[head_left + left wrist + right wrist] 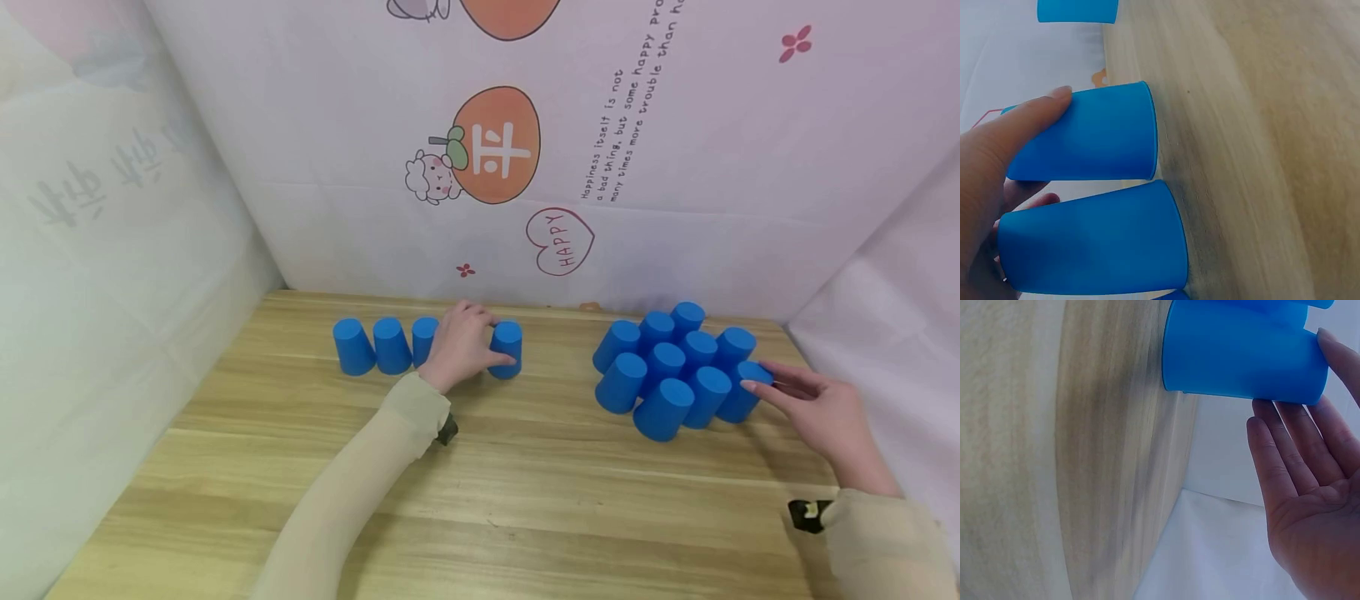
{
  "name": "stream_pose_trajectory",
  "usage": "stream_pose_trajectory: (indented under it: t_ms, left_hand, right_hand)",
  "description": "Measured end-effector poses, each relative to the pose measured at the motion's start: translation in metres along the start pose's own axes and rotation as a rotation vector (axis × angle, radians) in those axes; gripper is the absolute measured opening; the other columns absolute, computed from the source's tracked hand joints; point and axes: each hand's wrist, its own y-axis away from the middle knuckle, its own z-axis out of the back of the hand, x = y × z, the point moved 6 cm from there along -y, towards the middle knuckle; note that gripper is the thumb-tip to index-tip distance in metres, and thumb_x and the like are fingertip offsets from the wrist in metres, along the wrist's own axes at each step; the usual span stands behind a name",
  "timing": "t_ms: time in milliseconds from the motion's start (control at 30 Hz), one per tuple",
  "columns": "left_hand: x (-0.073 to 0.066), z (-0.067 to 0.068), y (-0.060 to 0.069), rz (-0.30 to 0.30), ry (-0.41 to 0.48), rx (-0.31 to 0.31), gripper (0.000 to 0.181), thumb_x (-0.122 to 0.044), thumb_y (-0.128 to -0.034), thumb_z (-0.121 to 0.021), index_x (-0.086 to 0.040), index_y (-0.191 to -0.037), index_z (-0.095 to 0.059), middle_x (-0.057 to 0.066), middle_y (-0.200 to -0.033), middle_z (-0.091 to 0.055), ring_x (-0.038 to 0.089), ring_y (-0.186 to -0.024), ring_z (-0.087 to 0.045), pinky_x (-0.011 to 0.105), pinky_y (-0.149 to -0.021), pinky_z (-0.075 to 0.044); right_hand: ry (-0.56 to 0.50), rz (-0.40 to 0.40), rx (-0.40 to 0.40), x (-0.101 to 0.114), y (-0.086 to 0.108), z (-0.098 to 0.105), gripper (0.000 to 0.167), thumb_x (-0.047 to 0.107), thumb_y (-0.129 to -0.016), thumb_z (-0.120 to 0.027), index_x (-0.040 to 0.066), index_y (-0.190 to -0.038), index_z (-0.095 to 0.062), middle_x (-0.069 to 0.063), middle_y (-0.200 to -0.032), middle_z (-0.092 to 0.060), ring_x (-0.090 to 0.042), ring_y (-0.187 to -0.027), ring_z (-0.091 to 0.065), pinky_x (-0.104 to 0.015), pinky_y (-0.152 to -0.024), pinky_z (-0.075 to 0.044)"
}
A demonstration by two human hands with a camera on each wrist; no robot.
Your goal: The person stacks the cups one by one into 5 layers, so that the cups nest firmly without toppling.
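Note:
Blue cups stand upside down on the wooden table in two groups. In the head view, my left hand (461, 346) grips the rightmost cup (507, 352) of a row at the back, thumb on its near side. The left wrist view shows the thumb (1041, 119) lying on that cup (1094, 134), with another cup (1097, 244) close beside it. My right hand (821, 412) pinches the cup at the right edge of the cluster (738, 398) between thumb and fingers. From the right wrist, the fingertips (1266, 409) press against the cup's wall (1241, 353) near its base.
Left of my left hand, more row cups (352, 348) stand side by side. The right cluster holds several cups packed closely, including a front one (663, 410). A printed white cloth (375, 217) rises behind the table (525, 500), with white cloth on both sides.

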Motion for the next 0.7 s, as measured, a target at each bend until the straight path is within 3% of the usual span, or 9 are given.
stream_pose_trajectory:
  t_ms: [167,333,533,700]
  left_hand:
    - [0.002,0.000,0.000,0.013,-0.001,0.002,0.075,-0.062,-0.0711,-0.087,-0.015,-0.127,-0.072,0.002,-0.126,-0.068,0.024,-0.123,-0.051,0.041,-0.105,-0.041]
    - [-0.008,0.010,-0.001,0.002,0.102,-0.031,0.079,-0.061,-0.0735,-0.085,-0.014,-0.134,-0.067,0.003,-0.132,-0.065,0.024,-0.124,-0.052,0.041,-0.104,-0.042]
    - [-0.050,0.022,0.000,-0.068,0.292,-0.072,0.077,-0.055,-0.0761,-0.087,-0.014,-0.137,-0.063,0.001,-0.135,-0.062,0.021,-0.127,-0.050,0.038,-0.107,-0.041]
    - [-0.087,0.004,0.004,-0.078,0.448,-0.018,0.074,-0.046,-0.0772,-0.089,-0.018,-0.139,-0.061,-0.003,-0.140,-0.058,0.017,-0.130,-0.048,0.035,-0.107,-0.042]
  right_hand:
    - [-0.005,-0.006,0.004,0.000,0.000,-0.001,0.077,0.053,-0.092,-0.072,0.000,-0.145,-0.054,-0.029,-0.138,-0.055,0.021,-0.087,-0.045,-0.011,-0.062,-0.048]
    - [-0.016,-0.011,0.010,0.000,0.000,-0.001,0.077,0.053,-0.092,-0.071,0.001,-0.145,-0.054,-0.030,-0.139,-0.054,0.020,-0.088,-0.045,-0.011,-0.062,-0.048]
    - [-0.013,-0.009,0.000,-0.001,-0.001,0.001,0.077,0.055,-0.090,-0.072,0.001,-0.144,-0.056,-0.026,-0.137,-0.057,0.021,-0.087,-0.047,-0.012,-0.062,-0.049]
    - [-0.009,-0.011,0.002,0.000,0.000,0.000,0.077,0.055,-0.091,-0.072,0.002,-0.144,-0.056,-0.030,-0.139,-0.055,0.021,-0.087,-0.046,-0.012,-0.062,-0.049]
